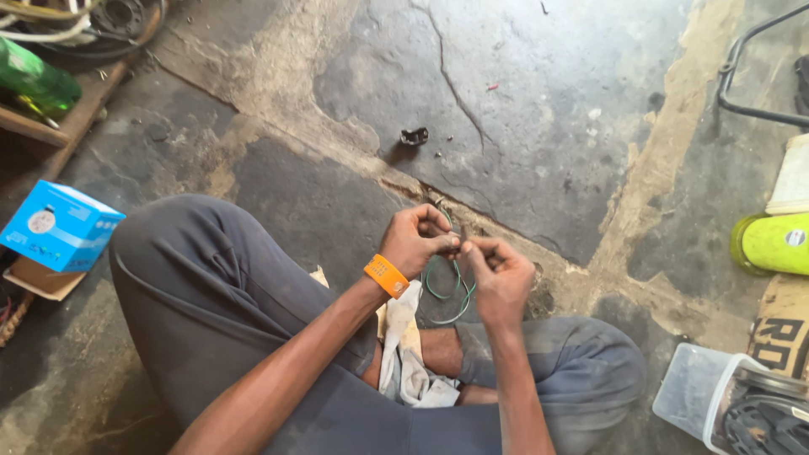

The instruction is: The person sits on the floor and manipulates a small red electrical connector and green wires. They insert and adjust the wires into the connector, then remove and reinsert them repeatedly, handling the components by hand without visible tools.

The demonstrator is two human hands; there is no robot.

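Frame centre: left hand (415,240) and right hand (501,274) meet fingertip to fingertip, both pinching ends of green wire (447,291). Wire loops below hands, above lap. Joining looks midway; ends not visibly twisted. White cloth (404,345) on lap.

Person, seated: dark grey trousers (219,312), dusty and creased at the knees. Bare forearms, no sleeves. Orange wristband (386,275) on left wrist, at 9 o'clock from the left hand (417,240).

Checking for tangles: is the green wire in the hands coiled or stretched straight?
Coiled. The green wire hangs in loops below where the left hand and right hand pinch it together.
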